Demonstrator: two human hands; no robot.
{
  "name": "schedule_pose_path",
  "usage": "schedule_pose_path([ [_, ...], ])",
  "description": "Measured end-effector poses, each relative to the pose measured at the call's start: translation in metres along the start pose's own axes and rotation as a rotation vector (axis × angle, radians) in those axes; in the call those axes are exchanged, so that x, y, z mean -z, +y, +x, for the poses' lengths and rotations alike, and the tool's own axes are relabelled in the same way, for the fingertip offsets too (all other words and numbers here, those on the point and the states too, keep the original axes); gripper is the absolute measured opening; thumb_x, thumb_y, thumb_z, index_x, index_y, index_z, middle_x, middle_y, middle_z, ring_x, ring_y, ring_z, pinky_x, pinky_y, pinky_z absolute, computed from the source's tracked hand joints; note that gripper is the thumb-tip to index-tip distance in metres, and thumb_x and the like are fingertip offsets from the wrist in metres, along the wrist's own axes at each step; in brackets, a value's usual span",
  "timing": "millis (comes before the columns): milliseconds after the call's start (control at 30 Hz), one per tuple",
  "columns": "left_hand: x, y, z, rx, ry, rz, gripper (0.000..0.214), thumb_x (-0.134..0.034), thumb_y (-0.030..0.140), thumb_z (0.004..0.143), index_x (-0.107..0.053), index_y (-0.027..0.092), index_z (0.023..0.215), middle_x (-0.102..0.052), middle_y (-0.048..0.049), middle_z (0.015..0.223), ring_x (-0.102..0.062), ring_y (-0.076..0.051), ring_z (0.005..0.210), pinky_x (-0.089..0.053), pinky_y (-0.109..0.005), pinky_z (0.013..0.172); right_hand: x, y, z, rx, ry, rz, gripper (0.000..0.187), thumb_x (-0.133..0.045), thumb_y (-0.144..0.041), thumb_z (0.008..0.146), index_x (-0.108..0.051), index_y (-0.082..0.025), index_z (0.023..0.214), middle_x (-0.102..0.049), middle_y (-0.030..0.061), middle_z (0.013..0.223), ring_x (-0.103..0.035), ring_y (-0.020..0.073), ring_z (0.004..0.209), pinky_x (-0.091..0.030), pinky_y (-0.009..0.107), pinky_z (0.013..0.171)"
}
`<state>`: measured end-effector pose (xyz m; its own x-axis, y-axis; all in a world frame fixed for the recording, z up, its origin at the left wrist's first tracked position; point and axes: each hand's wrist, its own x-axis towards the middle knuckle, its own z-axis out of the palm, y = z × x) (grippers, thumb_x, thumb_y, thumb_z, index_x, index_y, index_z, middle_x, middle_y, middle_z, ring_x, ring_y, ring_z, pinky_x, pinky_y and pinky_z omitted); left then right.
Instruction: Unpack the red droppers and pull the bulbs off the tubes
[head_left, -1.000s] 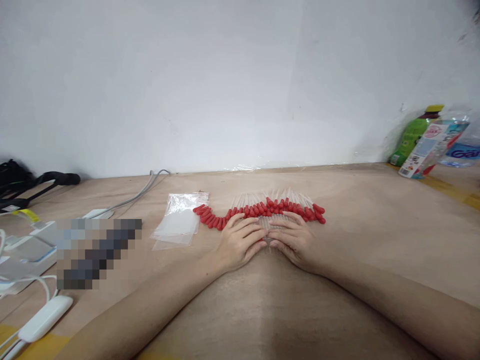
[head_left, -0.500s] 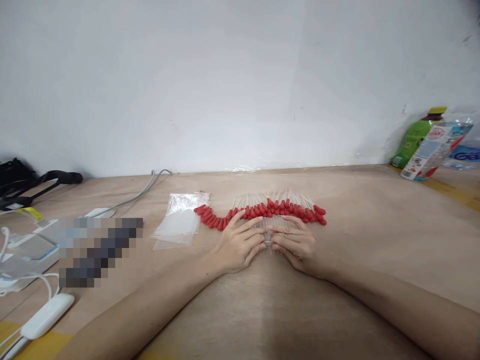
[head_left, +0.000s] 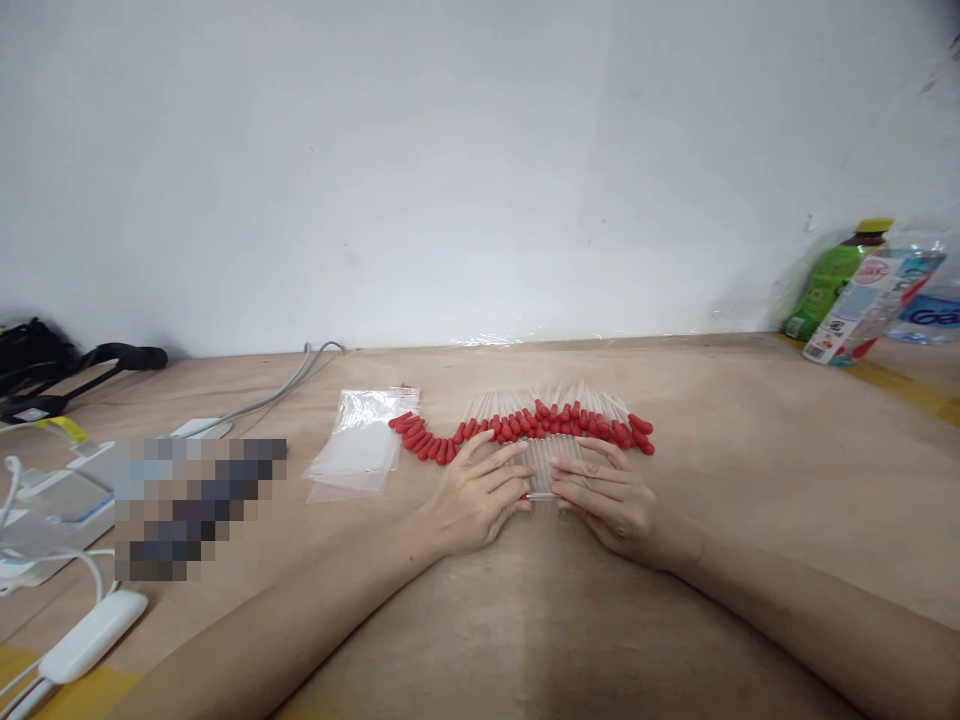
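Note:
Between my hands lies a row of thin clear tubes [head_left: 546,462], side by side on the table. My left hand [head_left: 484,490] rests on their left part, its fingers stretched out and a bit apart. A small bit of red shows by its fingertips. From the other side my right hand [head_left: 615,492] touches the tubes' right part, fingers also extended. Just beyond my fingertips, droppers with red rubber bulbs [head_left: 555,412] lie in a curved line, their clear tips pointing at the wall. My palms hide some of the tubes.
Clear plastic bags [head_left: 360,440] lie left of the droppers. Farther left are a white power strip [head_left: 97,500], cables, a white cable switch [head_left: 94,635] and a black strap-like object [head_left: 112,360]. Bottles, one green [head_left: 829,285], lean by the wall at right.
My hands have moved apart, the right one shifting right, so more of the clear tubes shows between them. The droppers and bags stay as they were.

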<state>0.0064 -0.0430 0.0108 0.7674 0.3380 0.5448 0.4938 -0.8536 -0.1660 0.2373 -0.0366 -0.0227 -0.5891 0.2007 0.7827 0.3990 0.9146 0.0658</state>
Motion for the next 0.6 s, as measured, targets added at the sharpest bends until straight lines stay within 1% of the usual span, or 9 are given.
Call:
schedule_pose_path([
  [67, 0.003, -0.004, -0.004, 0.04, 0.027, 0.015, 0.016, -0.043, 0.017, 0.087, -0.059, 0.018, 0.086, -0.067, -0.002, 0.102, -0.049, -0.02, 0.115, -0.025, -0.043, 0.102, 0.006, 0.003, 0.0, -0.038, 0.023, -0.005, 0.031, -0.048, -0.006, 0.081, -0.056, -0.021, 0.107, -0.068, 0.0033, 0.096, -0.058, 0.0172, 0.102, -0.034, 0.044, 0.098],
  [133, 0.006, -0.008, -0.008, 0.115, 0.063, 0.037, 0.015, -0.044, 0.017, 0.087, -0.059, 0.019, 0.085, -0.067, -0.0021, 0.098, -0.053, -0.02, 0.107, -0.034, -0.041, 0.094, 0.01, 0.006, 0.001, -0.123, 0.054, -0.029, 0.027, -0.05, -0.01, 0.081, -0.058, -0.022, 0.104, -0.068, 0.0027, 0.093, -0.059, 0.0175, 0.098, -0.037, 0.042, 0.094],
  [200, 0.008, -0.014, -0.01, 0.206, 0.087, 0.033, 0.015, -0.046, 0.022, 0.087, -0.061, 0.02, 0.088, -0.065, -0.0035, 0.092, -0.057, -0.019, 0.092, -0.042, -0.035, 0.079, 0.012, 0.008, 0.003, -0.202, 0.048, -0.082, 0.021, -0.054, -0.017, 0.081, -0.062, -0.025, 0.099, -0.068, 0.0004, 0.081, -0.06, 0.017, 0.086, -0.039, 0.039, 0.085],
  [300, 0.01, -0.029, -0.011, 0.388, 0.13, -0.048, 0.02, -0.045, 0.027, 0.087, -0.061, 0.021, 0.098, -0.056, -0.0045, 0.083, -0.055, -0.014, 0.075, -0.045, -0.027, 0.064, 0.01, 0.007, 0.006, -0.255, -0.01, -0.171, 0.015, -0.056, -0.025, 0.081, -0.065, -0.028, 0.092, -0.061, -0.0016, 0.061, -0.053, 0.0142, 0.066, -0.037, 0.034, 0.072],
  [367, 0.013, -0.046, -0.011, 0.521, 0.159, -0.081, 0.024, -0.042, 0.025, 0.087, -0.061, 0.02, 0.101, -0.051, -0.005, 0.083, -0.054, -0.015, 0.076, -0.046, -0.028, 0.066, 0.007, 0.006, 0.007, -0.292, -0.019, -0.201, 0.016, -0.053, -0.025, 0.082, -0.066, -0.025, 0.092, -0.058, -0.0007, 0.06, -0.049, 0.0131, 0.063, -0.034, 0.033, 0.07],
  [433, 0.021, -0.066, -0.014, 0.631, 0.175, -0.049, 0.026, -0.04, 0.022, 0.085, -0.061, 0.017, 0.1, -0.05, -0.0072, 0.088, -0.054, -0.018, 0.084, -0.047, -0.031, 0.073, 0.006, 0.006, 0.008, -0.329, -0.014, -0.202, 0.02, -0.049, -0.022, 0.083, -0.064, -0.021, 0.096, -0.059, 0.0006, 0.064, -0.049, 0.0129, 0.065, -0.033, 0.032, 0.071],
  [467, 0.025, -0.075, -0.016, 0.687, 0.16, -0.033, 0.027, -0.04, 0.02, 0.083, -0.06, 0.016, 0.1, -0.051, -0.0074, 0.086, -0.054, -0.019, 0.085, -0.047, -0.032, 0.074, 0.005, 0.005, 0.008, -0.342, -0.014, -0.2, 0.022, -0.047, -0.021, 0.084, -0.063, -0.02, 0.099, -0.059, 0.0009, 0.066, -0.05, 0.0129, 0.066, -0.032, 0.032, 0.071],
  [533, 0.035, -0.089, -0.019, 0.788, 0.068, -0.027, 0.028, -0.041, 0.021, 0.081, -0.058, 0.016, 0.102, -0.052, -0.006, 0.082, -0.055, -0.018, 0.077, -0.047, -0.032, 0.069, 0.005, 0.005, 0.01, -0.361, -0.01, -0.195, 0.024, -0.045, -0.019, 0.084, -0.062, -0.02, 0.101, -0.06, 0.0008, 0.068, -0.05, 0.0128, 0.066, -0.031, 0.031, 0.072],
  [600, 0.042, -0.094, -0.022, 0.851, -0.031, -0.055, 0.029, -0.045, 0.025, 0.079, -0.054, 0.017, 0.105, -0.055, -0.0034, 0.08, -0.055, -0.015, 0.066, -0.046, -0.03, 0.063, 0.005, 0.004, 0.011, -0.371, 0.014, -0.193, 0.023, -0.046, -0.018, 0.083, -0.062, -0.019, 0.099, -0.06, 0.0, 0.066, -0.05, 0.0124, 0.065, -0.031, 0.031, 0.073],
])
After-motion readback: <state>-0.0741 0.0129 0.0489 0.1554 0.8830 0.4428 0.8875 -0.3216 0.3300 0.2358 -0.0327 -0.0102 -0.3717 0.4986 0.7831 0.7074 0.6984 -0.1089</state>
